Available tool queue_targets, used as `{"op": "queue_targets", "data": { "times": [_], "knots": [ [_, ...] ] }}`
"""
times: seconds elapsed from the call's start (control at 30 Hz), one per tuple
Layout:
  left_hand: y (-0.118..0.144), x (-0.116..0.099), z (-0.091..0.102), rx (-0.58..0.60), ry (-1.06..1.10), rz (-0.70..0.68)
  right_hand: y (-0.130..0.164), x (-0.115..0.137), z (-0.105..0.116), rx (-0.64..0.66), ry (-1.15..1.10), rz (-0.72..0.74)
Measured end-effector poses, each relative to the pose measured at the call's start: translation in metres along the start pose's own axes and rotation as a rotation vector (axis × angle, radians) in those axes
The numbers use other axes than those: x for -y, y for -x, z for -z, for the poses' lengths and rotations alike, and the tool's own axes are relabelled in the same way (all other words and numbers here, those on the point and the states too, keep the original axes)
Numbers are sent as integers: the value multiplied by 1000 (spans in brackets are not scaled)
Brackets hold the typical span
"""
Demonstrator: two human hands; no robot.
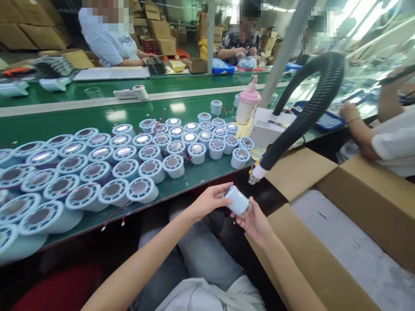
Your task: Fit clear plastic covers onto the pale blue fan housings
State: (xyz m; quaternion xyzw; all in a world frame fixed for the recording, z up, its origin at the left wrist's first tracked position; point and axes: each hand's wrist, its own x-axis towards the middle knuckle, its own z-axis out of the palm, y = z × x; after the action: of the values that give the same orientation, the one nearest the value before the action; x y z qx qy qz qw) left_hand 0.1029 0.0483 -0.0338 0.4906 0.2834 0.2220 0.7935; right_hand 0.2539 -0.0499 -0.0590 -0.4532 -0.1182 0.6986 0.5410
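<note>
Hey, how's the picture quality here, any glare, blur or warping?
Head view: overhead lights glare off the glossy green conveyor belt; wide-angle warping stretches the white round housings at left; the small white cylinder held by both hands is sharp.

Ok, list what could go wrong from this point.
1. The white cylinder is pinched between left hand and right hand over the lap, off the green table; it might slip and fall.
2. Thin wires dangle over the table edge and could snag.
3. The black hose hangs close by.

Green conveyor table carries rows of white cylindrical housings.
</note>
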Motion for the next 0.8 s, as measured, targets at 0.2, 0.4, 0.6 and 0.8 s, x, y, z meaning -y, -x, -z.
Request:
{"op": "queue_targets", "data": {
  "times": [0.2,0.4,0.6,0.8],
  "knots": [
    [-52,-5,-14,68,-95,7,-19,13,22,-104,-98,89],
    [-39,-12,-10,7,-148,-11,-19,14,19,-54,15,110],
    [-3,-8,-11,-39,-148,-57,33,12,34,-255,215,370],
    [1,-2,-36,-581,52,227,225,-22,159,-1355,316,616]
  ]
}}
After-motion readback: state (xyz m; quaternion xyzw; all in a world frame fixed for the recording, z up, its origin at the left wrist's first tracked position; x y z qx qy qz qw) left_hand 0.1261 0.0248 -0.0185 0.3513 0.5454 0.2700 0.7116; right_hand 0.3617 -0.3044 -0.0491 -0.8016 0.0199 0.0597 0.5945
